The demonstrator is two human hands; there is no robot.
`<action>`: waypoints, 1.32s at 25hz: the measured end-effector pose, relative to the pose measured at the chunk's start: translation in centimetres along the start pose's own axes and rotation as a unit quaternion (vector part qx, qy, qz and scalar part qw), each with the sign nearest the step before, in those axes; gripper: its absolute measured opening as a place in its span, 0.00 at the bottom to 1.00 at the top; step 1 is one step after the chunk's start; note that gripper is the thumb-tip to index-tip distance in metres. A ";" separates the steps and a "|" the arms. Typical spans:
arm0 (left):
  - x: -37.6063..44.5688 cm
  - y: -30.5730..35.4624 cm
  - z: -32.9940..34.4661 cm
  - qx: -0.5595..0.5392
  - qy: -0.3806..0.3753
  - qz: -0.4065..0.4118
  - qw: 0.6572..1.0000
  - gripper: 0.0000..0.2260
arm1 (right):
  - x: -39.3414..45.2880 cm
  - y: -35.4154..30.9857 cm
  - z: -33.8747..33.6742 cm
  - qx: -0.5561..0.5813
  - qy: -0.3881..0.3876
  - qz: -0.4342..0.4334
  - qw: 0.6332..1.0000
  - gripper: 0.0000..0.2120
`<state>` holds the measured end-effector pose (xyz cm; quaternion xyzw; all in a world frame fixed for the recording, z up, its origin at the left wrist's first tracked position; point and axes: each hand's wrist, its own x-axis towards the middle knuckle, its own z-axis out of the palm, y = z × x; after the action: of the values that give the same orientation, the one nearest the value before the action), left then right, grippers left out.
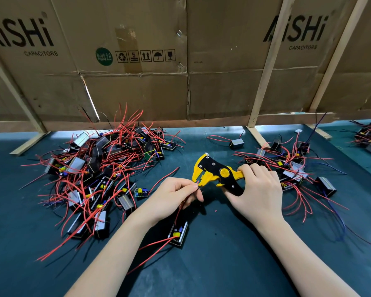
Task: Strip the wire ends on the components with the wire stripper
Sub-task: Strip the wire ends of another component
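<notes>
My right hand grips the handles of a yellow and black wire stripper, its jaws pointing left. My left hand pinches the end of a red wire right at those jaws. That wire runs down to a small black boxed component lying on the dark green mat below my left hand. More red leads trail from the component toward the lower left.
A big tangle of similar components with red wires lies to the left. A smaller pile sits to the right, and one lone component behind the stripper. Cardboard panels on wooden struts wall off the back.
</notes>
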<state>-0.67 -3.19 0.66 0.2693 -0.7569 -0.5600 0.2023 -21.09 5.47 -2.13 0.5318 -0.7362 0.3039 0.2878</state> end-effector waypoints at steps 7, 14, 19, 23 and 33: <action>-0.2 0.0 -0.3 -0.001 -0.007 -0.011 1.000 0.17 | 0.1 -0.1 -0.3 0.013 -0.001 -0.007 1.000 0.23; -0.4 0.0 -0.5 -0.015 -0.023 -0.009 1.000 0.16 | 0.0 0.0 -0.3 0.007 -0.006 -0.012 1.000 0.21; -0.5 -0.1 -0.8 -0.020 -0.030 -0.019 0.999 0.15 | -0.1 0.0 -0.3 0.001 -0.003 -0.019 1.000 0.21; -0.4 -0.1 -1.0 -0.015 -0.036 -0.026 0.999 0.14 | 0.0 0.0 -0.4 -0.001 0.001 -0.021 1.000 0.21; -0.4 -0.2 -1.0 -0.020 -0.045 -0.028 0.998 0.14 | 0.0 0.0 -0.3 -0.008 0.012 -0.030 0.999 0.21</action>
<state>0.28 -3.71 0.77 0.2607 -0.7459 -0.5924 0.1572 -21.11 5.71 -1.91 0.5480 -0.7187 0.2958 0.3095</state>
